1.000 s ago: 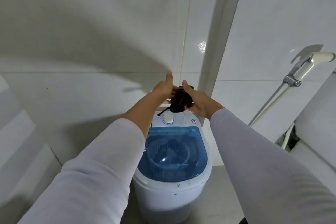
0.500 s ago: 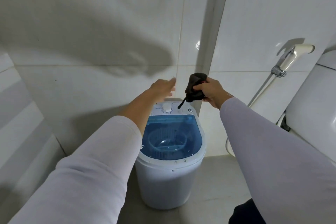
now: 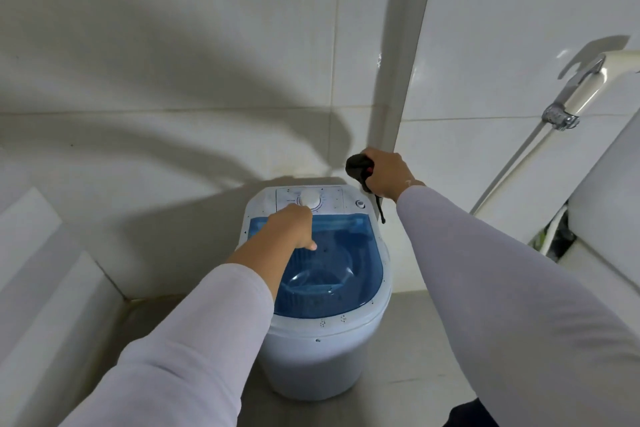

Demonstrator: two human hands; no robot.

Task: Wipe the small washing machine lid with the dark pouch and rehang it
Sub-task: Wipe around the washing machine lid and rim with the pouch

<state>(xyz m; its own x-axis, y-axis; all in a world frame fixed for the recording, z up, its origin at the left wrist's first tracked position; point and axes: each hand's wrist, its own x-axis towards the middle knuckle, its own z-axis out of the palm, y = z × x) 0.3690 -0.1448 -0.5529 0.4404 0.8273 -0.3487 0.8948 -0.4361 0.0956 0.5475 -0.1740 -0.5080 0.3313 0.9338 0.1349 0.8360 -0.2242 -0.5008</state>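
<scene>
At the far right of the small washing machine (image 3: pixel 311 350), close to the white pipe (image 3: pixel 398 80) in the wall corner, our right hand (image 3: pixel 388 173) grips the dark pouch (image 3: pixel 356 166). The fingers are curled tightly around it, so the pouch is bunched up, and its thin cord (image 3: pixel 380 210) hangs free below the hand. We judge that we hold it there, off to the side, to keep it ready before the wiping starts; the pouch is above the machine's right edge and does not touch the lid.

Our left hand (image 3: pixel 294 229) is over the far left part of the blue lid (image 3: pixel 346 270), near the white dial (image 3: pixel 310 199). Its fingers are bent downward and hold nothing that we can see; if the fingertips touch the lid, we cannot tell. Probably this hand is there to steady or check the lid.

Now the count: one washing machine, one transparent blue lid, one dial, one small button (image 3: pixel 360 203) to the right of the dial, one pouch, one cord. At the right there is one bidet sprayer (image 3: pixel 585 83) on the wall and part of one toilet (image 3: pixel 609 184). The hook for hanging the pouch is not visible.
</scene>
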